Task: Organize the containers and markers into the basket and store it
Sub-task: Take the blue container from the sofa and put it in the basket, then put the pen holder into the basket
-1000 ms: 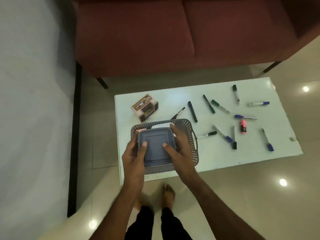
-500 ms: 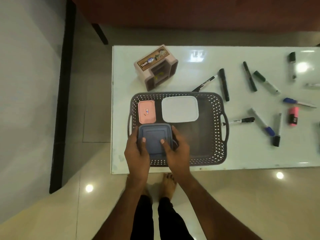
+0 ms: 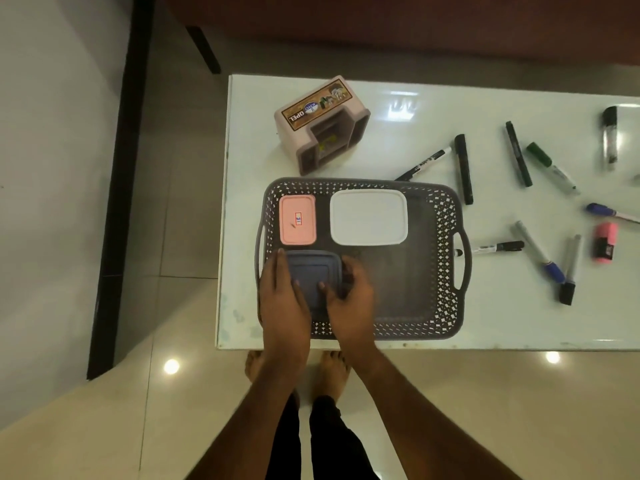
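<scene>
Holding a blue square container [image 3: 313,277], both hands sit at the near left corner of the grey basket [image 3: 446,258]. The left hand [image 3: 282,303] wraps its fingers along the container's left side, with the thumb on the lid. The right hand [image 3: 348,299] curls round its right side, thumb on the lid too. The container is down inside the basket (whether it touches the bottom, I cannot tell).

Behind it in the basket lie a small pink container [image 3: 298,220] with a little sticker, and beside that a bigger white container [image 3: 369,216]. The basket rests on a white table [image 3: 398,133], close to the near edge.

A pink pen holder [image 3: 322,124] lies tipped on its side just behind the basket. Markers are spread over the table to the right of the basket: a black marker [image 3: 464,168] close to the basket's far right corner, a green marker [image 3: 550,168], a blue-capped marker [image 3: 536,252] and a pink highlighter [image 3: 604,242]. One black-capped marker [image 3: 497,247] lies just beside the right handle.

Two bare feet stand on the shiny floor [image 3: 485,393] under the table edge.
</scene>
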A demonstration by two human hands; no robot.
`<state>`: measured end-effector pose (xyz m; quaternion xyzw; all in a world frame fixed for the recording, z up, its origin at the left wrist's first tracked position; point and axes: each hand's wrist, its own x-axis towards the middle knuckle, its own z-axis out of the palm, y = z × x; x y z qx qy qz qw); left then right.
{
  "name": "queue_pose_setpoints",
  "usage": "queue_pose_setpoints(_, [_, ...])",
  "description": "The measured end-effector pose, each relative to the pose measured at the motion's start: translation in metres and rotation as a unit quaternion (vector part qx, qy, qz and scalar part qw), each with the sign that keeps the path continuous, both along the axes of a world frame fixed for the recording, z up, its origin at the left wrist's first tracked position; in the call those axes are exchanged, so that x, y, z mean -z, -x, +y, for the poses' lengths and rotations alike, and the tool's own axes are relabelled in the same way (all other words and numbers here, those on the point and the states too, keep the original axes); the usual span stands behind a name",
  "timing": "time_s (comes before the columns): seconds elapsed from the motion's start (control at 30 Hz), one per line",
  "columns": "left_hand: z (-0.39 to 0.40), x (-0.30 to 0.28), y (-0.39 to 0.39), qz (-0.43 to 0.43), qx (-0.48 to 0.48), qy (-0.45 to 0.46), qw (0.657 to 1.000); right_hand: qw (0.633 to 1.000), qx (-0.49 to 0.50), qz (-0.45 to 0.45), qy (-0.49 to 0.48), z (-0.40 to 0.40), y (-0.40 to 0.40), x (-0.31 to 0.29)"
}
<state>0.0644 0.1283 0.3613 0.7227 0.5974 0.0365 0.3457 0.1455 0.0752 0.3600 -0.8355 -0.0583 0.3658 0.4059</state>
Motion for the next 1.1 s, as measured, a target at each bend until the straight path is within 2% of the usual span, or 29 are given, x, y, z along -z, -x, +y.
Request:
queue_pose_setpoints(0.27, [-0.002,0.005,-0.002,0.016,0.025,-0.026,0.999,0.999,-0.036,-0.014,0.009,0.000,0.000,0.001])
queue_pose_setpoints(0.4, [-0.002,-0.005,-0.006,-0.017,0.022,-0.047,0.999,0.995,-0.054,-0.083,0.016,-0.008,-0.003,-0.010])
queue_pose_setpoints(0.6, [0.011,-0.040,-0.034,-0.086,0.005,-0.075,0.993,0.982,-0.009,-0.180,-0.061,-0.001,-0.038,-0.044])
queue_pose_setpoints(0.7, [0.030,-0.056,-0.056,-0.108,-0.017,-0.092,0.990,0.978,-0.014,-0.185,-0.098,0.020,-0.069,-0.059])
queue_pose_setpoints(0.93, [0.105,-0.058,-0.109,-0.158,-0.064,-0.029,0.985,0.971,-0.007,-0.191,-0.147,0.096,-0.151,-0.065])
queue_pose_setpoints(1.1, [0.146,-0.044,-0.133,-0.168,-0.045,0.056,0.983,0.983,-0.083,-0.139,-0.081,0.146,-0.193,-0.048])
